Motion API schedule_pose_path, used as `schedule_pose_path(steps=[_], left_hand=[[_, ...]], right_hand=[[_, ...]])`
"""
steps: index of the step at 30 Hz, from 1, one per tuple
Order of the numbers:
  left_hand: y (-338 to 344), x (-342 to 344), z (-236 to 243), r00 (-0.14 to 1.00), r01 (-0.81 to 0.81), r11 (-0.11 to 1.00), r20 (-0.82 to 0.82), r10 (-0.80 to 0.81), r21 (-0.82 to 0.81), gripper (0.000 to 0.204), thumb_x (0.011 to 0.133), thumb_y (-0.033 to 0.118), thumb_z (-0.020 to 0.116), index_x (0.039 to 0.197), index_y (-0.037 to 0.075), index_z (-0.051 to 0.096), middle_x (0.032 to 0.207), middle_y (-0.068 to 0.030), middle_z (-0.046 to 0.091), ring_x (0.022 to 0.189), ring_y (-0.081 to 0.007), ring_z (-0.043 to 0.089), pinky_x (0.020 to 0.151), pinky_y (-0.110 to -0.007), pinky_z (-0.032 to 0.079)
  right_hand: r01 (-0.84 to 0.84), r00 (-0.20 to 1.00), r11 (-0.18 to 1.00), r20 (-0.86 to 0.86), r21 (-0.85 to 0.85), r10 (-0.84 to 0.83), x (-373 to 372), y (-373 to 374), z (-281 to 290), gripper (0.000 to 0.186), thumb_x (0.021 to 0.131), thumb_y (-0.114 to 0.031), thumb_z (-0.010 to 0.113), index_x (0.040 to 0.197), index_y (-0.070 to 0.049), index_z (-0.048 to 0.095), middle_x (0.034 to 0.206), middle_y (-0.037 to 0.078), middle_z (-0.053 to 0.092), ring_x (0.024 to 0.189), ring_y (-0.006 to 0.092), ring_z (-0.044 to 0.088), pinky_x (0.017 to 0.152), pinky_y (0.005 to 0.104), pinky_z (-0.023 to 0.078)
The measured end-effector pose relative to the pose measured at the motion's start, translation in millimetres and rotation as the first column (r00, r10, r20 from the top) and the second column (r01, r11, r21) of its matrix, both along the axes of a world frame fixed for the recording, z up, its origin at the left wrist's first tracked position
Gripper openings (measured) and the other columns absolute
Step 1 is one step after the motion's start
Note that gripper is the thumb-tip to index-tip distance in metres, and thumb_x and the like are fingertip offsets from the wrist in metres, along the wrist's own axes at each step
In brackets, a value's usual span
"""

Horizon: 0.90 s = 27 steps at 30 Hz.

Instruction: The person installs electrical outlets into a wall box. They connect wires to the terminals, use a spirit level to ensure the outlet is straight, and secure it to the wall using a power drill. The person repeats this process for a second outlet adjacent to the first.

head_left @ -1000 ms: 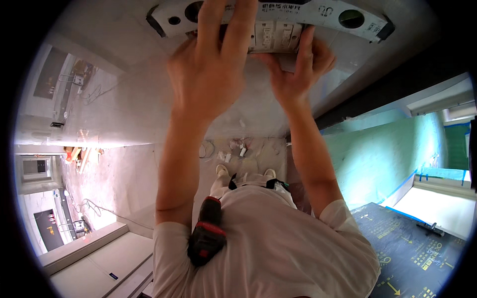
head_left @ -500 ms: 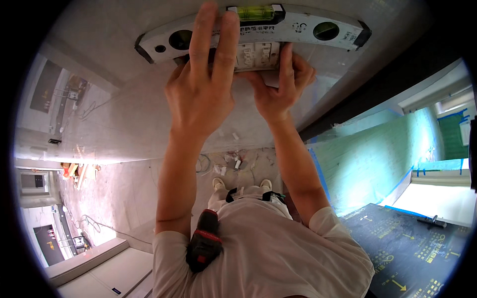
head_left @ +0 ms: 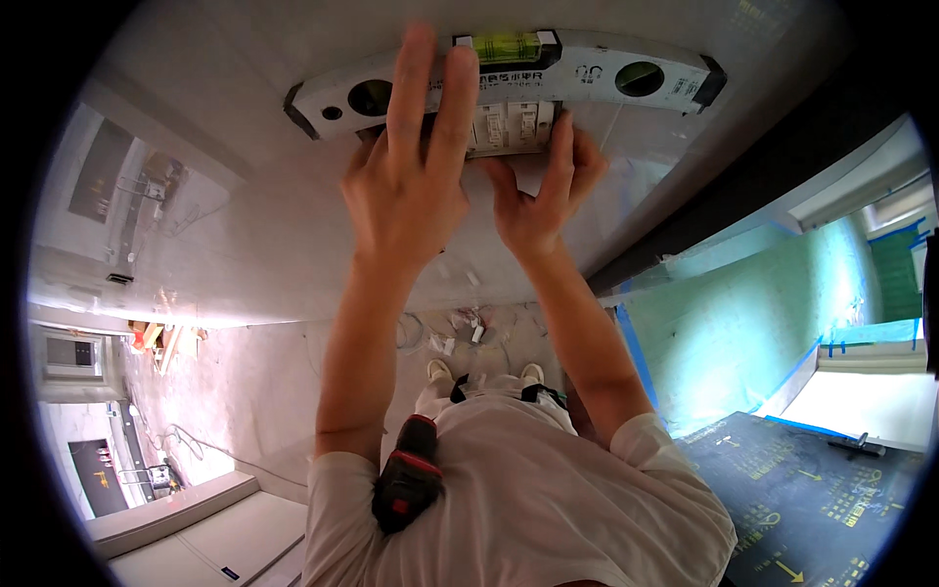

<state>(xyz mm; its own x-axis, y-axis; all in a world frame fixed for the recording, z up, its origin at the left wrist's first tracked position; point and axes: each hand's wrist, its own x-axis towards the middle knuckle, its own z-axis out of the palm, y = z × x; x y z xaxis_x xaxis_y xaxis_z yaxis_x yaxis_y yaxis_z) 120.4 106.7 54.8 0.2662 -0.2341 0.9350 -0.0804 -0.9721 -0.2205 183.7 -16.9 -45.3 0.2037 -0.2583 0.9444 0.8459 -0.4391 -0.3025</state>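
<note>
A silver spirit level [head_left: 597,93] with black end caps and a yellow-green vial [head_left: 506,48] lies across the smooth grey wall. Just under its middle sits a white socket panel [head_left: 509,127] with slotted modules. My left hand [head_left: 406,210] reaches over the level with two fingers straight up across its face; its thumb and other fingers bend in at the panel's left end, partly hidden. At the panel's right end, my right hand [head_left: 536,213] pinches the edge, thumb below and index finger upright at the side.
A red and black cordless tool [head_left: 408,474] hangs by my left side. Cables and scraps [head_left: 469,328] lie on the floor near my shoes. To the right are a dark printed covering sheet [head_left: 782,499], green film with blue tape [head_left: 743,323] and a dark wall edge [head_left: 743,205].
The level, the socket panel and both hands sit slightly lower in the picture, as does most of the room. My hold looks much the same.
</note>
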Motion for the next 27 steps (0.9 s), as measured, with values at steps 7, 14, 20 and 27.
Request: schedule_pose_path(steps=[7,14,20,27], left_hand=[[3.8,5.5,-1.8,0.998,0.054,0.999,0.043,-0.054,0.004,0.077,0.073,-0.006,0.065,0.146,0.018,0.063,0.158,-0.0101,0.053,0.086,-0.0147,0.076,0.055,-0.024,0.057],[1.3,1.9,0.8,0.996,0.09,0.996,0.018,-0.09,-0.026,0.081,0.072,-0.005,0.066,0.148,0.02,0.06,0.155,-0.0082,0.055,0.083,-0.0164,0.075,0.056,-0.025,0.058],[-5.1,-14.6,24.3,0.994,0.094,0.995,-0.059,-0.095,-0.019,0.069,0.075,0.0,0.068,0.141,0.018,0.064,0.144,-0.0052,0.064,0.071,-0.0144,0.073,0.053,-0.025,0.055],[-5.2,-14.3,23.5,0.998,0.061,0.998,-0.013,-0.061,0.026,0.066,0.077,0.005,0.067,0.143,0.015,0.064,0.146,-0.0047,0.064,0.064,-0.0104,0.069,0.051,-0.023,0.053]], right_hand=[[-0.008,1.0,1.0,-0.012,-0.019,0.007,-1.6,-1.0,-2.1,0.085,0.076,-0.02,0.091,0.147,0.007,0.053,0.123,0.017,0.055,0.106,0.0321,0.05,0.087,0.0454,0.038],[0.006,1.0,1.0,-0.017,-0.015,-0.006,-5.8,-0.4,2.2,0.085,0.077,-0.022,0.092,0.147,0.007,0.053,0.123,0.017,0.056,0.105,0.0319,0.051,0.087,0.045,0.039],[0.035,0.999,0.999,-0.007,-0.019,-0.035,-3.8,-1.4,2.2,0.088,0.078,-0.029,0.092,0.148,0.005,0.053,0.123,0.015,0.056,0.104,0.0299,0.051,0.087,0.0437,0.039],[0.013,1.0,1.0,-0.018,-0.01,-0.013,-4.6,0.6,2.2,0.091,0.078,-0.03,0.093,0.151,0.003,0.051,0.121,0.013,0.054,0.104,0.0286,0.051,0.086,0.0422,0.04]])
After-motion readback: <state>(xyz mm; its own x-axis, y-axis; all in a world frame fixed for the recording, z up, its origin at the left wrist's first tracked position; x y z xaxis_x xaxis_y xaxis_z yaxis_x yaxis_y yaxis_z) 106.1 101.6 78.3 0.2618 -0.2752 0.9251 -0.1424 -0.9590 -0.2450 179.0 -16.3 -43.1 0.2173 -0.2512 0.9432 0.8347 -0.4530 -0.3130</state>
